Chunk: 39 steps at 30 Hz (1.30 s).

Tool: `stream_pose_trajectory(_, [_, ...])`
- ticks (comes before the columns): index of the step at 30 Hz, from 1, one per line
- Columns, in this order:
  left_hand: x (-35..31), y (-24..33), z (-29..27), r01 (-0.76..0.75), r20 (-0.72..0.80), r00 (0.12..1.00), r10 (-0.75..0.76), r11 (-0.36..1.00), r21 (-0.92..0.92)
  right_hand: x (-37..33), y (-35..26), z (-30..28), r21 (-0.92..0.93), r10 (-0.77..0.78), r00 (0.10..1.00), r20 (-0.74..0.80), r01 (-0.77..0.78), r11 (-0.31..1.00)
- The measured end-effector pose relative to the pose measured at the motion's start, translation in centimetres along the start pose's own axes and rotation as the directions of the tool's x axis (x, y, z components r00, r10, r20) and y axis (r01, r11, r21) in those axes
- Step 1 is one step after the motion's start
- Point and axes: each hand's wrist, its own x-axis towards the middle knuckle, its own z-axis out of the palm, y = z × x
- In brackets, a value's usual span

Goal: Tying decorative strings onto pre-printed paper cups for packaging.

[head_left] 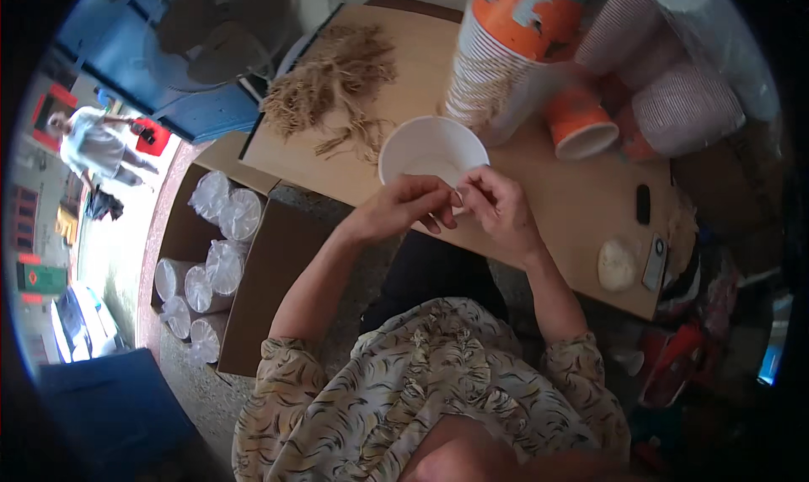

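Both of my hands meet over the near edge of the table, fingertips pinched close together. My left hand (410,202) is closed, its thumb and forefinger pressed together. My right hand (499,206) is closed in a similar pinch beside it. What lies between the fingers is too small to make out; a small pale bit shows there. Just beyond them, a white paper tub (432,142) stands with its mouth toward me, partly covered by my fingers. A loose heap of tan twine strings (333,77) lies past the tub on the left, some strands reaching toward it.
A tall stack of paper tubs (484,77) rises behind, near an orange tub (581,124) on its side and bagged stacks (687,111). At right lie a dark oblong object (643,204), a pale round lump (618,265) and a phone-like device (654,261). An open carton (244,313) holds bagged cups.
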Motion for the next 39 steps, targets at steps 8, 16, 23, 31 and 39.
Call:
stream_pose_trajectory(8, [-0.6,0.2,1.1,-0.07,-0.018,0.997,0.076,0.969,0.236,-2.2,1.3,0.6,0.009,-0.026,0.999,-0.043,0.027,1.0])
stream_pose_trajectory(16, [0.2,0.3,1.0,-0.082,-0.019,0.996,0.088,0.97,0.228,-2.5,1.4,0.1,-0.048,-0.054,0.992,-0.113,0.048,0.998])
stream_pose_trajectory(23, [0.4,0.2,-0.8,-0.103,-0.011,0.994,0.108,0.972,0.213,-1.5,1.4,0.3,-0.053,-0.081,0.99,-0.118,0.075,0.996])
stream_pose_trajectory(31, [0.9,-0.6,0.4,-0.07,-0.136,0.985,0.108,0.965,0.254,-0.4,2.2,-0.1,0.348,0.127,0.987,-0.094,-0.087,0.934])
stream_pose_trajectory(39, [0.5,-1.1,1.7,-0.11,-0.238,0.959,0.156,0.974,0.196,-0.5,2.1,0.4,0.436,0.202,0.976,-0.079,-0.149,0.888])
